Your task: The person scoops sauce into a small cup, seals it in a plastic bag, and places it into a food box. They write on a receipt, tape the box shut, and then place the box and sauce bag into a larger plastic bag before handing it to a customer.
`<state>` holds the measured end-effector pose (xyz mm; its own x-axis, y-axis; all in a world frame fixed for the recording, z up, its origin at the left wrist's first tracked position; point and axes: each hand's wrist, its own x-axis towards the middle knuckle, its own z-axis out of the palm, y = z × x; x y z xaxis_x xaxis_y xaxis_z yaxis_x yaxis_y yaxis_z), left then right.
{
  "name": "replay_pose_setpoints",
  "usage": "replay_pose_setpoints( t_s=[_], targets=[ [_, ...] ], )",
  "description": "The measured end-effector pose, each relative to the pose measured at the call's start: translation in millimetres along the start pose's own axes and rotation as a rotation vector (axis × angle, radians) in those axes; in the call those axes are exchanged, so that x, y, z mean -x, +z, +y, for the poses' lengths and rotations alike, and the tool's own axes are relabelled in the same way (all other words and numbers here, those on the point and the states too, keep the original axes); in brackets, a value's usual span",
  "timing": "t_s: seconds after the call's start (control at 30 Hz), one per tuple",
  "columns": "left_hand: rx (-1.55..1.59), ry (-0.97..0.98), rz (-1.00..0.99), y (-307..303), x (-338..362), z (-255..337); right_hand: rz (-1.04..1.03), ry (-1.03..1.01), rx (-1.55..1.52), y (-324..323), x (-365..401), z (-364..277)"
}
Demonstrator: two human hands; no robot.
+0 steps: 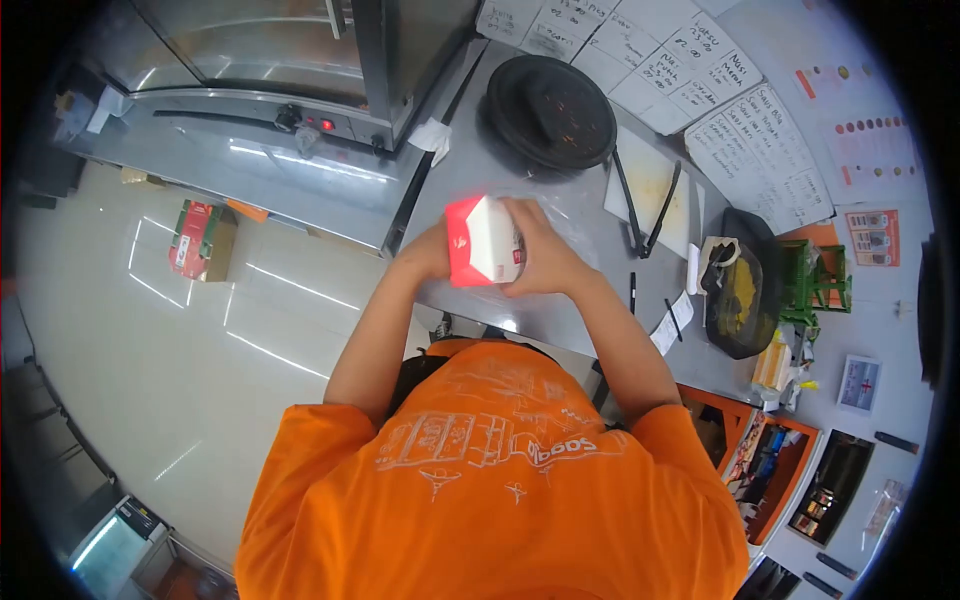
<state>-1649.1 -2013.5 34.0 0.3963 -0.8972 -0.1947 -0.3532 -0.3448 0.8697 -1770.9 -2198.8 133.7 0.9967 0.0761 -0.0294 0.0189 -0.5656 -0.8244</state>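
A person in an orange shirt (490, 490) grips a red-and-white carton (485, 240) between both hands, in front of the body by the near edge of the steel tabletop (545, 312). The left hand (431, 250) is pressed to the red side, its fingers mostly hidden behind the carton; the right hand (545, 248) curls around the white side, thumb and fingers spread along it. Whether the carton touches the tabletop cannot be told. Beyond it sits a round black dish (550, 110) with small orange bits on top, and to the right, black tongs (661, 213) lie splayed across a stained white board (655, 185). Nearer, a dark marker (632, 292) lies close to a slip of paper (668, 335) with a pen across it. Farther right stands a black tray (735, 343) with yellow contents. Handwritten sheets (690, 75) line the far side, and a crumpled tissue (431, 138) lies left of the dish.
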Motion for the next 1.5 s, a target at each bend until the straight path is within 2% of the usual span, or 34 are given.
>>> replay_pose_setpoints(
  t_s=[0.03,0.07,0.1,0.13,0.2,0.27,0.33,0.37,0.47,0.53,0.6,0.63,0.7,0.77,0.8,0.87,0.9,0.97,1.0,1.07,1.1,1.17,1.2,1.23,1.27,1.3,1.33,1.37,1.4,1.47,1.5],
  targets=[
    [-0.244,0.074,0.017,-1.0,1.1,-5.6,-0.062,0.063,0.217,6.7,-1.5,16.9],
    [-0.253,0.079,0.006,-10.1,10.6,3.5,-0.125,0.139,0.432,10.9,-0.7,22.7],
    [-0.03,-0.162,0.03,-16.8,23.7,12.0,-0.136,0.204,0.652,15.9,5.8,28.6],
    [0.189,-0.404,0.048,-19.8,32.7,21.0,-0.126,0.225,0.641,17.4,10.1,26.1],
    [0.176,-0.348,0.011,-15.3,32.4,28.0,-0.249,0.322,0.783,13.4,10.7,21.9],
    [0.168,-0.287,-0.033,-6.1,26.8,31.0,-0.189,0.372,0.764,17.8,9.1,28.9],
    [-0.017,-0.11,0.019,4.9,14.8,30.5,-0.116,0.44,0.746,20.0,9.9,32.4],
    [-0.025,-0.084,-0.018,4.3,13.3,38.9,-0.094,0.433,0.736,19.3,10.1,32.3],
    [0.088,-0.197,-0.027,-9.7,21.7,55.5,-0.007,0.446,0.749,27.6,10.2,44.8],
    [0.02,-0.2,-0.011,-0.1,12.9,38.2,0.041,0.439,0.768,27.6,20.3,56.9],
    [-0.245,-0.085,0.308,9.6,3.6,9.5,0.154,0.11,0.841,18.9,32.3,67.2],
    [-0.263,-0.095,0.304,9.0,8.7,13.5,0.162,0.105,0.821,15.9,44.6,69.7],
    [-0.128,-0.123,0.404,18.8,15.0,37.6,0.483,0.203,0.726,2.1,75.8,74.9],
    [-0.08,-0.118,0.461,40.7,5.1,34.8,0.888,0.368,0.429,2.5,89.9,88.7],
    [-0.015,-0.111,0.513,51.5,0.5,30.2,0.892,0.367,0.42,-8.5,100.3,99.0],
    [-0.033,-0.145,0.526,63.6,-9.5,29.2,0.356,0.878,-0.441,-40.2,111.3,117.9],
    [-0.041,-0.179,0.538,68.8,-14.7,29.9,0.356,0.874,-0.445,-51.9,115.2,122.1],
    [-0.085,-0.227,0.524,75.8,-20.6,39.3,0.654,0.621,-0.563,-90.8,121.6,94.4],
    [-0.123,-0.27,0.51,79.5,-23.1,46.4,0.652,0.619,-0.569,-108.1,122.1,71.1],
    [-0.193,-0.282,0.494,81.8,-18.8,66.6,0.55,0.696,-0.284,-132.2,119.0,29.4],
    [-0.257,-0.288,0.474,80.7,-16.7,80.1,0.564,0.689,-0.29,-138.0,124.8,37.4],
    [-0.291,-0.337,0.581,62.4,-4.0,102.8,0.554,0.522,-0.05,-150.8,134.1,61.0],
    [-0.307,-0.325,0.627,49.8,5.7,119.0,0.559,0.523,-0.055,-163.5,140.3,55.3],
    [-0.116,-0.468,0.682,41.2,11.6,160.1,0.54,0.5,-0.187,-181.3,147.0,40.1],
    [-0.237,-0.325,0.72,31.1,16.8,154.9,0.518,0.478,-0.323,-190.8,152.6,33.8],
    [-0.221,-0.306,0.758,30.3,19.1,182.1,0.521,0.479,-0.334,-192.4,155.8,38.2],
    [-0.349,-0.295,0.723,29.5,20.8,206.6,0.47,0.391,-0.386,-194.2,157.3,42.5],
    [-0.354,-0.339,0.744,29.6,22.4,218.0,0.42,0.303,-0.439,-195.7,159.4,45.9],
    [-0.366,-0.332,0.738,32.0,22.0,228.1,0.432,0.299,-0.448,-199.4,161.7,45.9],
    [-0.182,-0.237,0.913,39.3,21.8,245.2,0.452,0.144,-0.532,-207.2,166.7,44.4],
    [-0.193,-0.244,0.904,42.9,25.2,252.4,0.454,0.148,-0.547,-209.1,170.2,50.6]
  ],
)
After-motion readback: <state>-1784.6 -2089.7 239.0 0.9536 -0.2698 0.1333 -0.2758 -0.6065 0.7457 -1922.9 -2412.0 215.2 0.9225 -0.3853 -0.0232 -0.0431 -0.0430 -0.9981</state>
